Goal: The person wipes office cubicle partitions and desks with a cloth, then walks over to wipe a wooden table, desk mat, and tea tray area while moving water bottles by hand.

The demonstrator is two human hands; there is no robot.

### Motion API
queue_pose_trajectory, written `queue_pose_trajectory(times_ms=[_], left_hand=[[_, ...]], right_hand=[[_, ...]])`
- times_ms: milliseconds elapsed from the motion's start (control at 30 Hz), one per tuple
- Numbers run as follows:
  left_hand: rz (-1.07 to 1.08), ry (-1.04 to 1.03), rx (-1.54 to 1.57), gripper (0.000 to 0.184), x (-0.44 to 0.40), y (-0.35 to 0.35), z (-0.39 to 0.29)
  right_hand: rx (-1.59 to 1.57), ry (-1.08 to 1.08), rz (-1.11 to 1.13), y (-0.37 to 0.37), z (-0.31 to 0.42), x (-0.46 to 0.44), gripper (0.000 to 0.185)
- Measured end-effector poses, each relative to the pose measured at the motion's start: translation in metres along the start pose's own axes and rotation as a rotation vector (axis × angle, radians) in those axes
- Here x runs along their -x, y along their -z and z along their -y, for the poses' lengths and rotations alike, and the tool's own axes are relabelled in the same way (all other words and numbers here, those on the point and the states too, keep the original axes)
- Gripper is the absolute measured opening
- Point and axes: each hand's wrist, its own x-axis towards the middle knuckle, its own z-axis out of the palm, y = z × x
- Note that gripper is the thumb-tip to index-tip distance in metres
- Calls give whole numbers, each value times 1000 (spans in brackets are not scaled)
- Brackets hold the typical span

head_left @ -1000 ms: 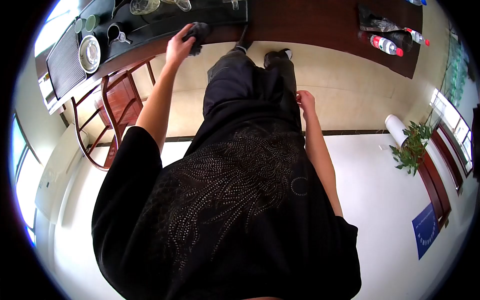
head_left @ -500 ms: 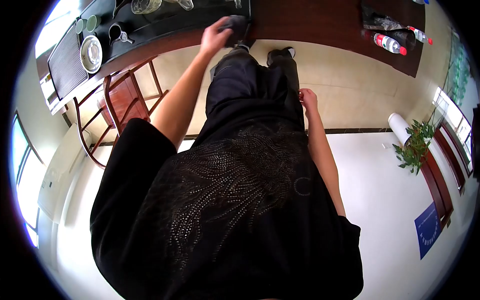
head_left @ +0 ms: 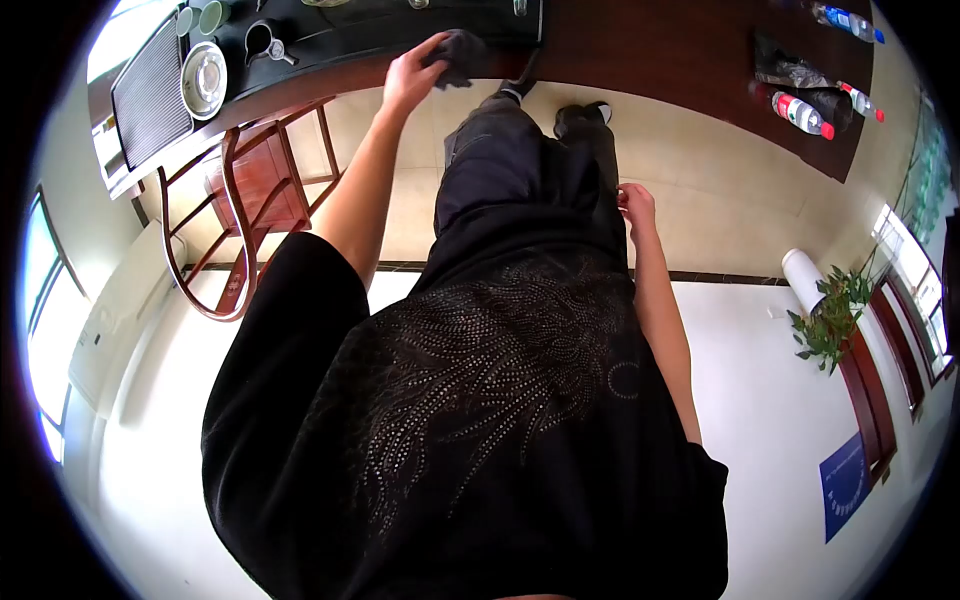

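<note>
My left hand (head_left: 412, 74) grips a dark grey cloth (head_left: 461, 58) at the front edge of the table. The cloth is bunched under the fingers and overlaps the edge of a black tea tray (head_left: 370, 40). Down beside my right thigh hangs my right hand (head_left: 639, 208), its fingers loosely bent and holding nothing that I can see. A dark handled strainer or small pot (head_left: 264, 42) stands on the tray, left of the cloth. Further left are a round metal dish (head_left: 204, 81) and small green cups (head_left: 213, 16).
A wooden chair (head_left: 232, 200) is tucked near the table's left part. Bottles with red caps (head_left: 800, 114), a blue-capped bottle (head_left: 845, 22) and a black plastic bag (head_left: 785, 66) lie on the table's right end. A potted plant (head_left: 832, 310) stands behind on the right.
My left hand has slid left along the table edge with the cloth, away from the tray's right corner. My right hand stays by my thigh. The whole view has shifted slightly.
</note>
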Motion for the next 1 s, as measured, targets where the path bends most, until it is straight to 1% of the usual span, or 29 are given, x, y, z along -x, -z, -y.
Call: queue_pose_trajectory(times_ms=[67, 100, 200, 300, 333, 367, 400, 467, 600, 700, 800, 900, 933, 1000], left_hand=[[-165, 35, -25, 48, 15, 22, 15], [-252, -6, -23, 48, 20, 32, 24], [-488, 139, -234, 49, 34, 52, 10], [-432, 496, -350, 56, 28, 52, -10], [-464, 392, -437, 69, 22, 41, -9], [-401, 404, -475, 75, 17, 33, -8], [-339, 416, -513, 82, 12, 23, -23], [-246, 349, -633, 91, 5, 5, -32], [-18, 291, -668, 97, -2, -30, -69], [184, 194, -664, 99, -8, -66, -89], [217, 73, -705, 98, -13, -82, -100], [309, 77, -753, 93, -14, -56, -98], [222, 53, -792, 91, -13, -45, -88], [188, 204, -712, 91, -13, -15, -74]], right_hand=[[8, 1, -4, -1, 2, -1, 14], [16, 1, -9, -1, 4, 2, 14], [18, 13, -16, -4, 6, 3, 14], [3, 13, -19, -2, 0, 3, 14], [-2, 13, -18, -2, 0, 2, 14], [-1, 14, -18, -2, -1, 1, 13], [1, 14, -16, -2, -1, 1, 13], [4, 17, -13, -3, 0, 0, 13], [7, 35, -28, -8, -2, -4, 13], [15, 25, -17, -10, 4, -2, 14], [24, -6, -1, -7, 7, 1, 16], [-18, 1, 17, -2, 10, 5, 17], [-19, 7, 20, 0, 10, 6, 17], [-28, 22, 15, 3, 5, 11, 17]])
